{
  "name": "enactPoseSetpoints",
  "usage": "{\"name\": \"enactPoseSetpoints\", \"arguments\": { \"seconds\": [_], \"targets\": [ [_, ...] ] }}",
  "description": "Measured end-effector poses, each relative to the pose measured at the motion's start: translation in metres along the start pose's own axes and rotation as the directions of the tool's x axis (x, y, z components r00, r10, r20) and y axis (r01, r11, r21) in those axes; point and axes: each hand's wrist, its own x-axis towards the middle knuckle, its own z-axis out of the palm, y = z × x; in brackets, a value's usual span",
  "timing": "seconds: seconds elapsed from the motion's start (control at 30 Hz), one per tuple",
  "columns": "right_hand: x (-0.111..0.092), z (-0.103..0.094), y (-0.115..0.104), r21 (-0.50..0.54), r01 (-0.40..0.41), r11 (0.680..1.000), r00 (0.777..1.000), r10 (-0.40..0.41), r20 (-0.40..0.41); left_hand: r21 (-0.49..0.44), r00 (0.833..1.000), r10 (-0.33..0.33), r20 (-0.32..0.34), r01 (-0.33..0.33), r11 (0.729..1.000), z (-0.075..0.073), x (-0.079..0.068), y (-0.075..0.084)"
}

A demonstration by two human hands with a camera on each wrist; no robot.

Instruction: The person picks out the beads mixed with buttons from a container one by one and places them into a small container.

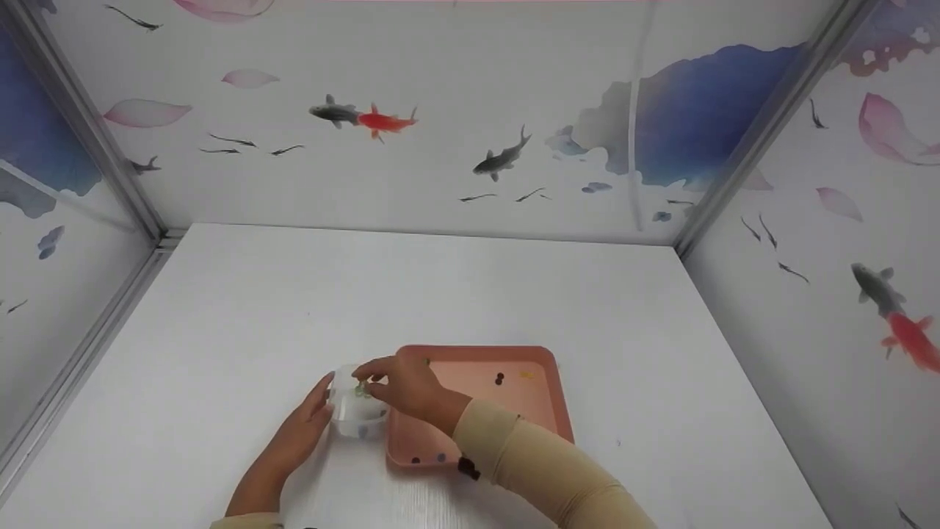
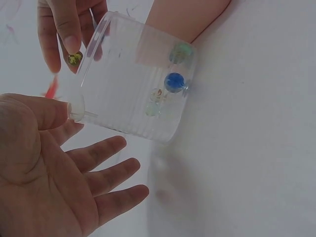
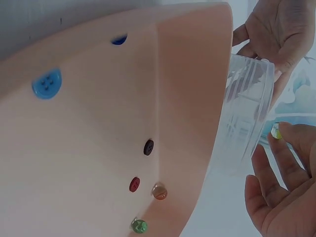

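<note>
A clear plastic tub stands on the white table against the left side of a pink tray. My left hand holds the tub from its left, thumb on the rim and the other fingers along the outside. Over the tub's opening, my right hand pinches a yellow-green marble between thumb and fingertip. Inside the tub, the left wrist view shows a blue marble, a green marble and smaller clear ones at the bottom.
In the tray lie a light blue button, a black button, a red button, an orange marble and a green marble. Printed wall panels enclose the table at the back and sides.
</note>
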Motion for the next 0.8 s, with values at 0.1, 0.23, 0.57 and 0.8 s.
{"name": "enactPoseSetpoints", "arguments": {
  "seconds": [0.1,0.23,0.57,0.8],
  "targets": [
    [0.0006,0.0010,0.0003,-0.018,0.002,1.000,1.000,-0.002,0.003,0.007,1.000,-0.001,-0.001,0.001,1.000,0.0004,0.0006,-0.0005],
    [0.0014,0.0021,0.0004,-0.031,0.003,1.000,1.000,-0.003,0.011,-0.002,1.000,-0.001,-0.003,0.001,1.000,0.0007,0.0009,-0.0012],
    [0.0030,0.0048,-0.0003,-0.074,-0.009,0.997,1.000,0.011,0.023,-0.029,1.000,0.005,-0.001,-0.005,1.000,0.0000,-0.0004,0.0005],
    [0.0040,0.0036,-0.0018,-0.088,-0.007,0.996,0.999,0.010,0.040,-0.020,1.000,0.003,-0.006,-0.003,1.000,-0.0003,-0.0002,0.0009]
  ]
}}
